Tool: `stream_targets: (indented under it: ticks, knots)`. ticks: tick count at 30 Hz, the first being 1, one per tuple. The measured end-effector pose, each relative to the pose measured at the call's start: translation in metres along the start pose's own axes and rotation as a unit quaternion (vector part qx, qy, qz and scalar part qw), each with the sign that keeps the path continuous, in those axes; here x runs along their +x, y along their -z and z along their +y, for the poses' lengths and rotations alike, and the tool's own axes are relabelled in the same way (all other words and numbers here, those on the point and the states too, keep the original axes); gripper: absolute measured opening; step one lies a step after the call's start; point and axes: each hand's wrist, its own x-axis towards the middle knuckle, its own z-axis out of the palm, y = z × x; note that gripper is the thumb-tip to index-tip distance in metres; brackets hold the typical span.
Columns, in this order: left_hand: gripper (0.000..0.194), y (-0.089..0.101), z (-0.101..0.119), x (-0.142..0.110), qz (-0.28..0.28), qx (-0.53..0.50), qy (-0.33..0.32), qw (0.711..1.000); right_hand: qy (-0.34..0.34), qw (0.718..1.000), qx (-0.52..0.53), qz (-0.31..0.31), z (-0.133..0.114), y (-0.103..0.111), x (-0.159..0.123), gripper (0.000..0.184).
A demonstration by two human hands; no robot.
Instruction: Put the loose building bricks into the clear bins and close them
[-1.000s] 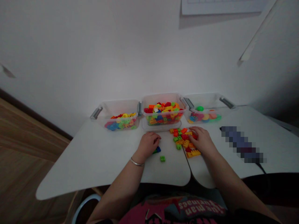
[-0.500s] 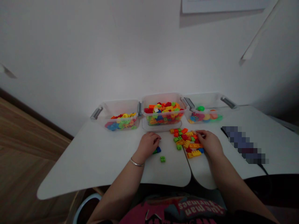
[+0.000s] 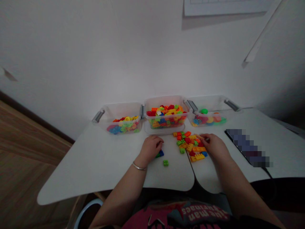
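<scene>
The right hand (image 3: 213, 145) lies loose at the edge of the pile of bricks (image 3: 188, 144); the left hand (image 3: 151, 148) curls just beside a blue brick (image 3: 161, 153); I can't tell if either holds one; bricks look light, stiff, easy to pinch by the sides.

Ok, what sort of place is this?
Probably a small playroom or classroom, can't tell which. A white desk stands against a plain wall with a paper sheet on it, and clear plastic bins hold toy bricks.
</scene>
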Motion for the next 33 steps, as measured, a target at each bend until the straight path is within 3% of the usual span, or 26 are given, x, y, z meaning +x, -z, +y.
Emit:
stream_targets:
  ticks: [5, 10, 14, 18, 21, 25, 29, 33]
  knots:
    - [0.018, 0.000, 0.000, 0.000, 0.000, 0.002, 0.001, 1.000, 0.025, 0.998, -0.047, 0.022, -0.007, 0.000, -0.005, 0.026]
    - [0.018, 0.001, 0.000, 0.001, -0.002, 0.002, 0.005, 1.000, 0.002, 0.994, -0.076, 0.075, -0.020, 0.007, -0.010, 0.023]
    - [0.018, 0.000, 0.000, 0.001, 0.002, -0.003, 0.001, 1.000, 0.035, 0.987, 0.016, 0.153, -0.036, 0.019, -0.008, 0.022]
    - [0.018, 0.000, -0.001, 0.000, 0.003, -0.004, 0.002, 1.000, 0.083, 0.963, 0.150, 0.207, -0.061, 0.036, 0.000, 0.024]
    - [0.018, 0.000, -0.001, -0.001, 0.002, -0.004, 0.004, 1.000, 0.109, 0.946, 0.202, 0.229, -0.084, 0.049, 0.011, 0.025]
    - [0.018, 0.000, -0.001, -0.001, 0.003, -0.003, 0.006, 1.000, 0.119, 0.945, 0.192, 0.238, -0.114, 0.058, 0.034, 0.025]
    - [0.018, -0.002, -0.002, -0.002, 0.018, -0.004, 0.007, 1.000, 0.132, 0.942, 0.193, 0.240, -0.132, 0.054, 0.064, 0.024]
    - [0.017, -0.002, -0.003, -0.002, 0.021, -0.004, 0.008, 1.000, 0.118, 0.954, 0.175, 0.214, -0.135, 0.042, 0.092, 0.025]
